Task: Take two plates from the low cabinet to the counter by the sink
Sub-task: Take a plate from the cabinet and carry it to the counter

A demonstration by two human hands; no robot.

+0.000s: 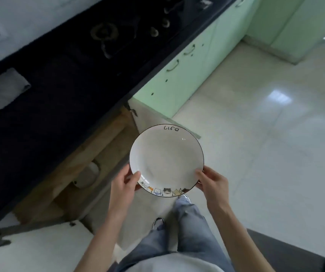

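I held the plate (166,160) in both hands, out over the floor (256,134), just in front of the open low cabinet (83,154) and not yet on the counter (59,85). My left hand (125,183) gripped the near-left rim, thumb on top and fingers underneath; my right hand (212,183) did the same on the near-right. I could not tell whether a second plate sat beneath it.

Both grips were on the near edge, so I judged the far half could dip and slide off my thumbs. The glaze looked slick, and those glossy, hard tiles would likely break it. The open cabinet door (148,116) stood close beside the far rim (an easy thing to clip while turning).

The plate was round, shallow, white glazed ceramic with a thin dark rim line, cartoon animals along my side and "Life" opposite. The counter looked dark and matte, the cabinet's inside bare wood.
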